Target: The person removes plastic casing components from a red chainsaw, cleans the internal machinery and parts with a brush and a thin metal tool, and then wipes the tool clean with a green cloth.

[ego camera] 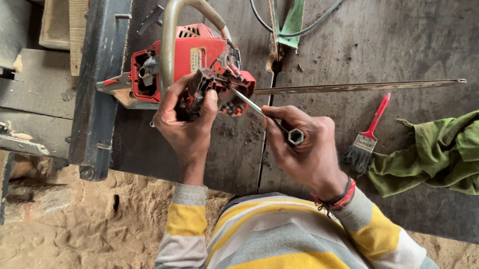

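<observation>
A red chainsaw body with a grey loop handle lies on a dark metal workbench. My left hand grips the chainsaw's lower side, thumb pressed on its black housing. My right hand is closed around a metal socket wrench, whose shaft points into the saw's red engine part. The wrench's hex end sticks out by my fingers. A long bare guide bar runs from behind the saw to the right across the bench.
A red-handled paintbrush and a crumpled green cloth lie right of my right hand. A cable loop and green strip sit at the bench's far side. Wooden beams stand left; sandy ground lies below.
</observation>
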